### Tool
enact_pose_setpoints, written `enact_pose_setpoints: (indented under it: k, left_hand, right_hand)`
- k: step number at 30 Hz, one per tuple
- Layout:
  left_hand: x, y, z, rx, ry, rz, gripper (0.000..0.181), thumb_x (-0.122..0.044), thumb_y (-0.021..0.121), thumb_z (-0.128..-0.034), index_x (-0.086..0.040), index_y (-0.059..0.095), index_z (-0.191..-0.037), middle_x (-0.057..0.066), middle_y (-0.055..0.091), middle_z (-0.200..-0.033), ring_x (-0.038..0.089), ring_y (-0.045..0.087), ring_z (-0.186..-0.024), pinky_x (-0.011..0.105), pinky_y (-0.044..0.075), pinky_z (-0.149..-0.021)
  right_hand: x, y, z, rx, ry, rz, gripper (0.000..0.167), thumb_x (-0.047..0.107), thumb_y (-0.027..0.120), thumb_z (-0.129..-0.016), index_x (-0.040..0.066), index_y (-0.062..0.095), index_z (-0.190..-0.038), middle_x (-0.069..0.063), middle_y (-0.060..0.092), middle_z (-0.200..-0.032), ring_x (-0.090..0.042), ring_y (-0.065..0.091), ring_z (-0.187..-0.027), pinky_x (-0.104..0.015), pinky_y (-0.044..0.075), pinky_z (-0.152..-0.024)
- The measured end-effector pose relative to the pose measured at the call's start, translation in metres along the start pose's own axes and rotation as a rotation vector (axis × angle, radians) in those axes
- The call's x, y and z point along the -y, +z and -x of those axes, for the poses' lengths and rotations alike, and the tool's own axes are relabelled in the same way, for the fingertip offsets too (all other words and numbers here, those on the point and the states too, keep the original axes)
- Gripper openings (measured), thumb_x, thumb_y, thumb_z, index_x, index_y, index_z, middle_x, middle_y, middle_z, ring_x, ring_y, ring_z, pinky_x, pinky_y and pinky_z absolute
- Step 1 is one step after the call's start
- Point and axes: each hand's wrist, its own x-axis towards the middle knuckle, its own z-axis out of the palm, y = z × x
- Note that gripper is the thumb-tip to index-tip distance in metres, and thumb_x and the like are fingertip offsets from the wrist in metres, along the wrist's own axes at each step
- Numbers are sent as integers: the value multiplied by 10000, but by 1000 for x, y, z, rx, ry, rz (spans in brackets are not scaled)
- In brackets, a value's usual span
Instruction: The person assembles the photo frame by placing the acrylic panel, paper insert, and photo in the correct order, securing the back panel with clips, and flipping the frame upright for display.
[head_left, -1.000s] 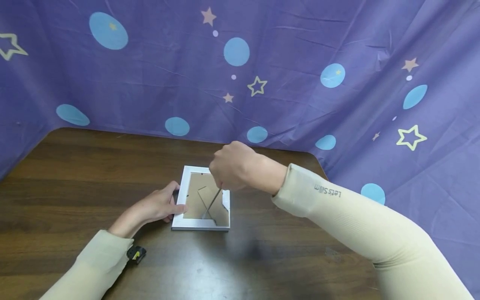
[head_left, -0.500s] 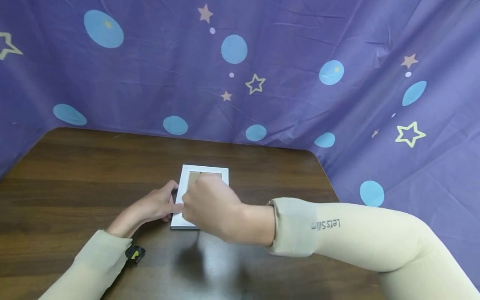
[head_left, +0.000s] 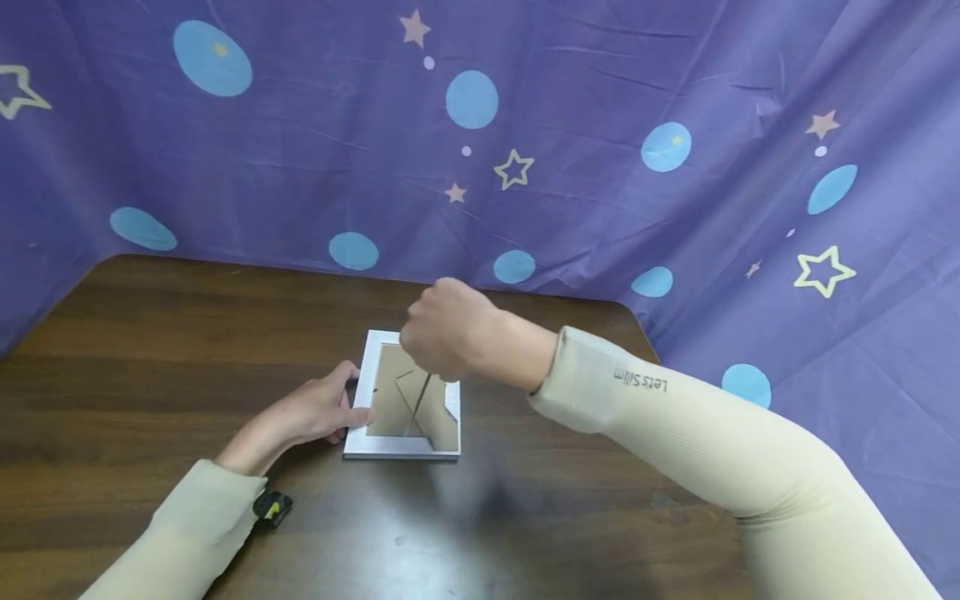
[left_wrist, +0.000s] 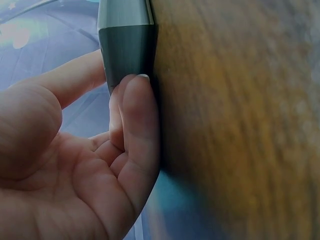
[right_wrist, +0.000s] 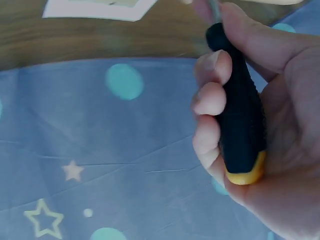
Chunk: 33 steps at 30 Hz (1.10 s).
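Observation:
A white picture frame (head_left: pixel 390 447) lies on the table with its brown backing board (head_left: pixel 390 392) facing up. Its lower right corner looks uneven, with the white border broken off there. My left hand (head_left: pixel 318 407) grips the frame's left edge, thumb on top; in the left wrist view the fingers (left_wrist: pixel 137 115) press its dark side. Above the frame, my right hand (head_left: pixel 450 329) holds a screwdriver (right_wrist: pixel 240 110) by its black and yellow handle. The slanting shaft (head_left: pixel 422 396) reaches down to the backing's lower edge; whether the tip touches is too small to tell.
The brown wooden table (head_left: pixel 187 333) spreads around the frame. A purple curtain (head_left: pixel 570 108) with stars and blue ovals hangs behind it and along the sides. A small black object (head_left: pixel 272 507) sits at the left sleeve cuff.
Half a second ago my right hand was lower and covered most of the frame; now it is raised again, with the shaft showing. The left hand and frame stay in place.

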Motion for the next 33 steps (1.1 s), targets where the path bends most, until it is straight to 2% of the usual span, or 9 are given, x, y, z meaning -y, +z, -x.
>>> enact_pose_setpoints:
  k: [4, 7, 10, 14, 18, 26, 33]
  left_hand:
    - [-2, 1, -2, 4, 1, -12, 643, -238, 779, -982, 32, 390, -1417, 137, 580, -837, 248, 623, -710, 372, 606, -632]
    - [-3, 1, -3, -2, -2, -14, 652, -232, 780, -981, 36, 386, -1426, 135, 578, -829, 248, 619, -705, 372, 604, -628]
    - [-4, 2, -4, -5, -8, -12, 652, -218, 782, -978, 41, 386, -1426, 139, 579, -826, 251, 619, -700, 372, 604, -621]
    - [-4, 4, -5, -2, -16, -10, 637, -214, 781, -978, 36, 390, -1415, 147, 584, -837, 253, 621, -700, 371, 602, -621]
    - [-5, 4, -5, -5, -27, -11, 643, -210, 779, -978, 31, 386, -1425, 149, 585, -836, 254, 623, -693, 370, 596, -618]
    - [-4, 2, -2, -17, -21, -4, 639, -199, 776, -978, 42, 389, -1426, 140, 584, -819, 247, 617, -683, 374, 598, -611]
    - [-1, 2, 0, -21, -24, -2, 642, -211, 779, -975, 41, 392, -1421, 134, 585, -824, 245, 613, -688, 372, 595, -615]
  right_hand:
    - [-11, 12, -1, -21, 13, -1, 273, 125, 612, -917, 274, 539, -700, 101, 580, -739, -118, 442, -662, -354, 585, -658]
    - [-11, 19, 0, -58, 9, 40, 238, 171, 642, -895, 289, 570, -702, 103, 630, -753, -125, 497, -657, -374, 575, -665]
    - [-7, 25, 0, -97, 9, 89, 187, 337, 681, -939, 300, 666, -757, 92, 704, -802, -138, 585, -672, -377, 559, -673]
    - [-4, 34, -4, -135, 39, 137, 310, 604, 676, -950, 322, 755, -846, 94, 750, -862, -150, 657, -712, -359, 529, -670]
    - [-6, 41, -10, -146, 74, 143, 373, 688, 676, -917, 331, 772, -873, 93, 763, -896, -153, 678, -743, -353, 511, -684]
    - [-14, 50, -28, -48, 132, 40, 437, 695, 672, -920, 277, 794, -963, 32, 784, -1009, -216, 721, -859, -419, 540, -850]
    - [-18, 54, -41, -6, 135, 2, 455, 703, 695, -892, 271, 796, -995, 30, 775, -1007, -196, 701, -853, -418, 537, -846]
